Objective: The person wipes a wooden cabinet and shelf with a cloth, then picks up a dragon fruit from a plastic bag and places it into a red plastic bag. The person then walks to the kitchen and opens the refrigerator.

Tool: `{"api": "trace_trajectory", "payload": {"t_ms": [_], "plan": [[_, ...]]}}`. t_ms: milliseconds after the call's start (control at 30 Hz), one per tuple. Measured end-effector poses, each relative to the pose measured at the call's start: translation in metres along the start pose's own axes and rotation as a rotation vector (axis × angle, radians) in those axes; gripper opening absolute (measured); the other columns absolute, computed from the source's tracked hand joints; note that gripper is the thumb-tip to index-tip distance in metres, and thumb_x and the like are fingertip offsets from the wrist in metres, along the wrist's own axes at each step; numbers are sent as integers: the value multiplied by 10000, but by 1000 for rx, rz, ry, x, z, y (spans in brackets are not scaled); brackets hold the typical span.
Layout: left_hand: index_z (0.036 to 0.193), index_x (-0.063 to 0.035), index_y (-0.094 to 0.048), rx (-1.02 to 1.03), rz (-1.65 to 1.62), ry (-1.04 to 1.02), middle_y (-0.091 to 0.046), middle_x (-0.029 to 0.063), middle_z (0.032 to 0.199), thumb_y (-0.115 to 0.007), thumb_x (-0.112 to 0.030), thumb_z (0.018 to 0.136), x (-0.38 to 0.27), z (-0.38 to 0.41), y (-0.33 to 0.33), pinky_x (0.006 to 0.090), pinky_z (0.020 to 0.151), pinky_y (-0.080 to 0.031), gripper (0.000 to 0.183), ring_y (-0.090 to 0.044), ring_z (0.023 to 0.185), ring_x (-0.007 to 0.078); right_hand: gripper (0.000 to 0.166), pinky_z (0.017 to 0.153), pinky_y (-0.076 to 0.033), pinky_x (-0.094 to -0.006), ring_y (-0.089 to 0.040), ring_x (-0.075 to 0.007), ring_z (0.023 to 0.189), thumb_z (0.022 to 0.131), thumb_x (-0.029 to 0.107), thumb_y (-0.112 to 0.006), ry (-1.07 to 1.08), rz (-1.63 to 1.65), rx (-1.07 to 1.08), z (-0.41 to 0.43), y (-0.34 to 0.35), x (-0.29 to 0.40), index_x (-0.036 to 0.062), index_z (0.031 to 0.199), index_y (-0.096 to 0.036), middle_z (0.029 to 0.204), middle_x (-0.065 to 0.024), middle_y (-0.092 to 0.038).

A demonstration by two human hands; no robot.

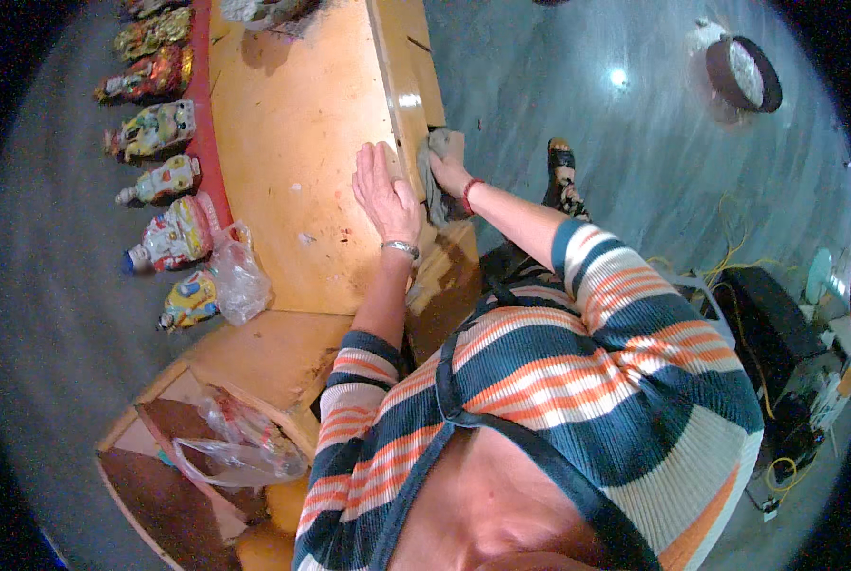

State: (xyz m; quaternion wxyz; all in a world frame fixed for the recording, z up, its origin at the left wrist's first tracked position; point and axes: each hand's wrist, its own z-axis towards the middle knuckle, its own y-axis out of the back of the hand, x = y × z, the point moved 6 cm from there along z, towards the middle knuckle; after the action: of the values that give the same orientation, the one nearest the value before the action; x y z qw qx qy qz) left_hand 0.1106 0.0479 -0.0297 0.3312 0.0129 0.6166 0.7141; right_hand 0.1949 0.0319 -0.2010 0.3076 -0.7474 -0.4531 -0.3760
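My left hand [388,203] lies with its fingers stretched out flat on the wooden desk top [290,164], close to the desk's right edge. A silver-coloured bracelet is on that wrist. Just beyond the edge, my right hand [452,173] grips a grey cloth [436,196] against the side of the desk, beside an open drawer or recess. A red bracelet circles the right wrist. The right fingertips are partly hidden by the cloth.
Several painted figurines [158,178] line a red strip [215,171] at left, beside a clear plastic bag [241,282]. Open shelving [175,428] holds another bag [243,457]. A round metal-like ring [718,71] and black equipment [771,321] with cables stand at right.
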Motion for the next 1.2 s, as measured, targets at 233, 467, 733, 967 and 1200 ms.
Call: {"api": "trace_trajectory", "payload": {"t_ms": [233,467,733,967,1200], "plan": [[1284,42,-523,-189,-479,272,-536,194,1317,-391,-69,815,16,-5,20,414,1097,-307,500,-454,1286,314,397,980,-417,-377,-542,-277,1130,886,226,-603,576,-43,184,-102,19,132,48,1236,-546,1236,-157,-571],[1263,89,-533,-347,-954,440,-569,174,1290,-370,-90,905,60,-8,13,331,1048,-383,432,-529,1205,250,495,1119,-285,-453,-329,-374,1330,786,230,-683,1122,-907,104,-51,-40,164,26,1216,-545,1333,-134,-485],[1228,112,-541,-526,-1362,588,-575,187,1266,-413,-147,941,87,-63,29,339,1059,-376,408,-524,1211,245,524,1150,-214,-459,-295,-425,1345,829,153,-640,1090,-639,-36,-71,-38,146,-13,1293,-465,1423,-240,-366],[1208,61,-584,-494,-1187,649,-601,133,1243,-441,-161,952,78,-116,51,327,1012,-399,367,-546,1161,217,682,1138,-176,-562,-300,-251,1394,748,261,-708,1191,-1245,487,-203,-55,79,164,1374,-455,1457,-24,-404],[1224,80,-555,-539,-1108,519,-569,161,1284,-414,-126,982,92,-144,60,337,1049,-389,347,-523,1216,235,530,1113,-222,-538,-372,-256,1339,875,332,-597,1151,-1236,-7,-103,-47,155,74,1327,-492,1367,-58,-512]]}}
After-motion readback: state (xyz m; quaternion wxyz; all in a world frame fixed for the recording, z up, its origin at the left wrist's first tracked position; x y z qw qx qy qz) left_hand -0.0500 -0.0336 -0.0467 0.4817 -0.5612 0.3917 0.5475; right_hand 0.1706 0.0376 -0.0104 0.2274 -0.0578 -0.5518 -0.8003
